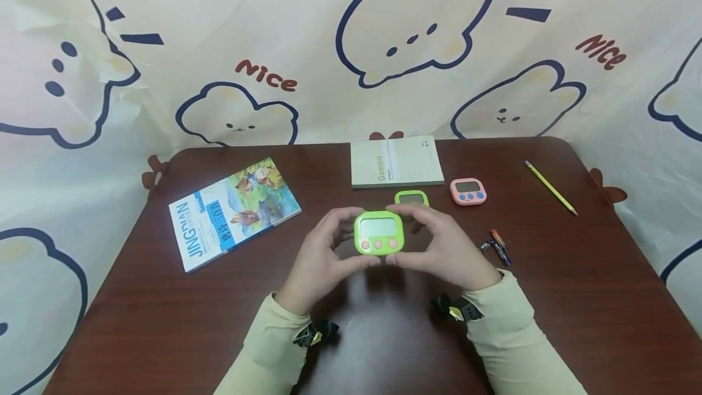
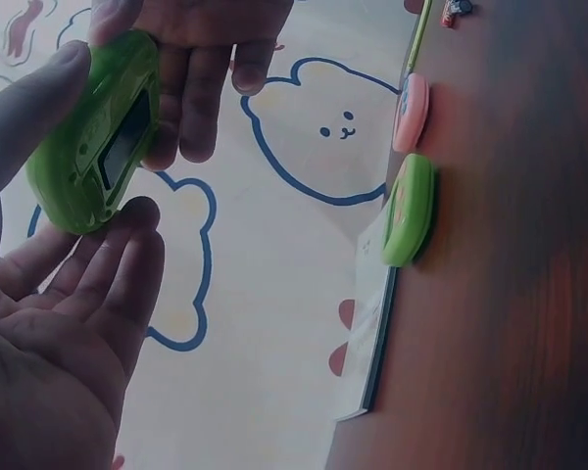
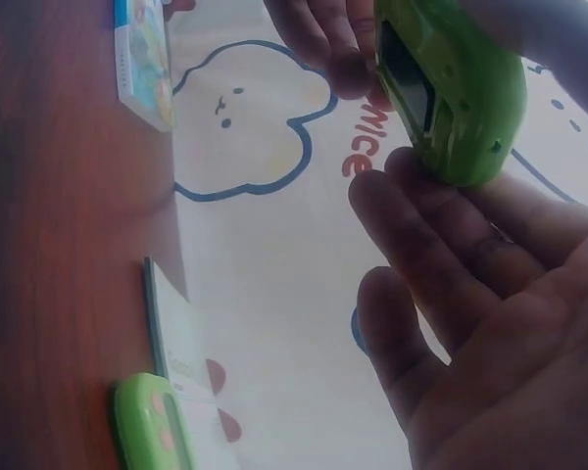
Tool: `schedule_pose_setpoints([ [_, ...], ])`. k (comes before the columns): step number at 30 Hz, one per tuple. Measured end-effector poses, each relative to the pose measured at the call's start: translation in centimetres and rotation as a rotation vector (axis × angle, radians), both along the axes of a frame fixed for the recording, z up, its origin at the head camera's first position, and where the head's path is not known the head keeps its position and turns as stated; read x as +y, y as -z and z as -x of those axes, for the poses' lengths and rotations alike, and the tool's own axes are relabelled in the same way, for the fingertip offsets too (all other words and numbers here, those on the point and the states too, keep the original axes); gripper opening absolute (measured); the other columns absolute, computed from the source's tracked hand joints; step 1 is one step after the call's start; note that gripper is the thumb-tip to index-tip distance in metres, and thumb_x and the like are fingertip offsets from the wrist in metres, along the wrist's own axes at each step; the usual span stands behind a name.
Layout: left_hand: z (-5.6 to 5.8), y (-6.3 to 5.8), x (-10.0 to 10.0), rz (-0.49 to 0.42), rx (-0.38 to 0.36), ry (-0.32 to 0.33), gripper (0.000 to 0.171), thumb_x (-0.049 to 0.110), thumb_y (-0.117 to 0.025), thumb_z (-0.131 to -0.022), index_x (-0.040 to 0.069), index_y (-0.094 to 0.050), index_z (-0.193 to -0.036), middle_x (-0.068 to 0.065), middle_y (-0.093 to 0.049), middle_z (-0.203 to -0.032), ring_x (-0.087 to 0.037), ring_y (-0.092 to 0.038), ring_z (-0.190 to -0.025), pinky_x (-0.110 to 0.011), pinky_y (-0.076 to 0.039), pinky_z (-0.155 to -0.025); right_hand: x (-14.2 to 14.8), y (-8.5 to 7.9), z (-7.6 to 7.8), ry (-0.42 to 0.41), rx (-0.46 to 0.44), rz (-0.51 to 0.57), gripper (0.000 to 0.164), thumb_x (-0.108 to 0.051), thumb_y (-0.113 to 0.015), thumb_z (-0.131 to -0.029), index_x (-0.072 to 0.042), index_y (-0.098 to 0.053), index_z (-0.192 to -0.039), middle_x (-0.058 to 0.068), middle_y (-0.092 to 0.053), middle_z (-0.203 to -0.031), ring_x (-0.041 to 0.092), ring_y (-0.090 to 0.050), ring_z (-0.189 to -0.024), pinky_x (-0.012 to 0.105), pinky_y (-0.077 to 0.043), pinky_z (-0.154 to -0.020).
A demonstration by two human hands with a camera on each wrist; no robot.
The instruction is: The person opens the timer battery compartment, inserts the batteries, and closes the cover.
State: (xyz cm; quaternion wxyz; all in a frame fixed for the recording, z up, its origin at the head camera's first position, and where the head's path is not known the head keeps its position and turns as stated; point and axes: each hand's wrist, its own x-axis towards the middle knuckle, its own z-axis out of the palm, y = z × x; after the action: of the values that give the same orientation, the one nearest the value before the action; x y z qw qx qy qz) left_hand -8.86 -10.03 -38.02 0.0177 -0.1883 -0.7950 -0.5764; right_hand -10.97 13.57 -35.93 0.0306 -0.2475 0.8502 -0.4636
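Observation:
Both hands hold a bright green digital timer (image 1: 378,227) up over the middle of the table, its grey screen and three pale pink buttons turned toward the head camera. My left hand (image 1: 325,252) pinches the left side between thumb and fingers. At the other side, my right hand (image 1: 441,245) grips it the same way, thumb below and fingers along the top. In the left wrist view the held timer (image 2: 83,162) is seen from its edge. Beyond it a second green timer (image 1: 411,195) lies on the table, partly hidden by the right hand.
A pink timer (image 1: 468,192) lies right of the second green one, near a lined notebook (image 1: 397,163) at the back edge. A few small batteries (image 1: 500,250) lie beside the right hand. A yellow-green pencil (image 1: 551,189) is far right, an illustrated book (image 1: 236,215) left.

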Motion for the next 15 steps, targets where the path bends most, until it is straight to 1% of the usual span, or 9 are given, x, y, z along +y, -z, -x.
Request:
schedule_pose_setpoints([
  [4,0.15,0.08,-0.02,-0.010,-0.001,0.008,0.069,0.016,-0.088,-0.077,0.016,-0.053,-0.137,0.003,-0.058,-0.130,-0.013,-0.062,-0.118,-0.034,-0.051,-0.100,0.03,0.02,0.16,0.023,-0.080,0.020,0.069,-0.025,-0.091,-0.074,-0.019,-0.061,-0.135,-0.003,-0.065,-0.123,0.019,-0.061,-0.093,0.033,-0.055,-0.072],
  [6,0.24,0.13,-0.04,-0.007,0.013,0.014,0.070,0.016,-0.088,-0.078,0.017,-0.053,-0.139,0.003,-0.057,-0.132,-0.013,-0.060,-0.121,-0.033,-0.050,-0.101,0.12,0.07,0.26,0.029,-0.125,0.043,0.069,-0.025,-0.091,-0.074,-0.019,-0.061,-0.135,-0.002,-0.066,-0.118,0.019,-0.063,-0.092,0.033,-0.055,-0.070],
  [9,0.31,0.15,-0.11,0.001,0.054,0.024,0.071,0.014,-0.087,-0.079,0.017,-0.053,-0.141,0.002,-0.056,-0.136,-0.014,-0.057,-0.125,-0.033,-0.049,-0.103,0.28,0.13,0.33,0.033,-0.185,0.076,0.067,-0.024,-0.090,-0.075,-0.019,-0.061,-0.135,0.000,-0.067,-0.113,0.022,-0.065,-0.091,0.036,-0.054,-0.074],
  [11,0.34,0.17,-0.20,0.008,0.089,0.027,0.071,0.011,-0.086,-0.079,0.017,-0.054,-0.141,0.000,-0.056,-0.138,-0.014,-0.056,-0.127,-0.032,-0.048,-0.104,0.32,0.05,0.33,0.030,-0.234,0.108,0.064,-0.024,-0.089,-0.077,-0.018,-0.061,-0.134,0.002,-0.066,-0.114,0.024,-0.065,-0.091,0.038,-0.054,-0.075],
  [15,0.32,0.17,-0.36,0.009,0.160,0.021,0.067,0.004,-0.085,-0.079,0.014,-0.057,-0.139,-0.001,-0.058,-0.137,-0.014,-0.055,-0.128,-0.033,-0.047,-0.105,0.33,-0.11,0.30,0.015,-0.328,0.175,0.057,-0.021,-0.085,-0.081,-0.013,-0.062,-0.133,0.007,-0.066,-0.119,0.025,-0.067,-0.096,0.035,-0.056,-0.080],
])
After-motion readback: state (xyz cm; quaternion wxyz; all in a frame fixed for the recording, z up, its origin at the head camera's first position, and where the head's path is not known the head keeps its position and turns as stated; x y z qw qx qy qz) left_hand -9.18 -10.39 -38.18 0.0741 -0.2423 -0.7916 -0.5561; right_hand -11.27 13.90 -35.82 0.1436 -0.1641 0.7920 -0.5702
